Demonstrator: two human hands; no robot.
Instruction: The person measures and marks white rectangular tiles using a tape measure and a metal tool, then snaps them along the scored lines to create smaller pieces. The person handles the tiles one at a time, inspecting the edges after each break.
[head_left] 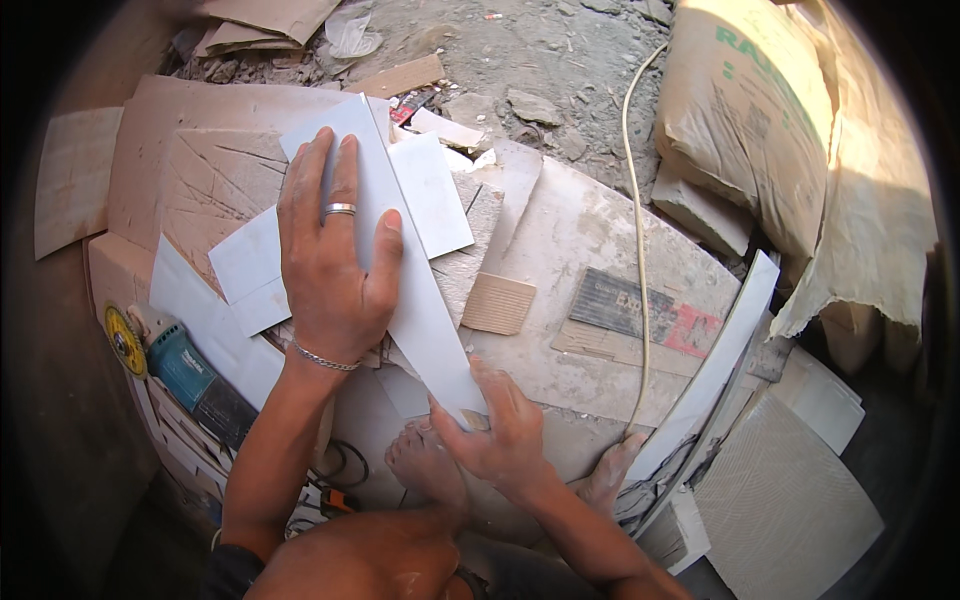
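Note:
A long white tile strip [428, 325] slants across the work area in front of me. My left hand [335, 260] lies flat on its upper part, fingers stretched forward and thumb apart, a ring and a bracelet on it. At the near end, my right hand [500, 435] grips the strip between thumb and fingers. Smaller white tile pieces, one to the right [432, 190] and another to the left [250, 270], lie partly beneath it. Under them is a scored board-like slab [222, 165]. The strip hides part of these pieces.
A teal angle grinder [195, 375] with a yellow disc lies at the left. A pale cable [632, 150] crosses the right side. Bags [745, 120] stand at the far right, with tiles [790, 495] below. Rubble [535, 105] lies beyond; my bare feet [428, 460] are close to the strip.

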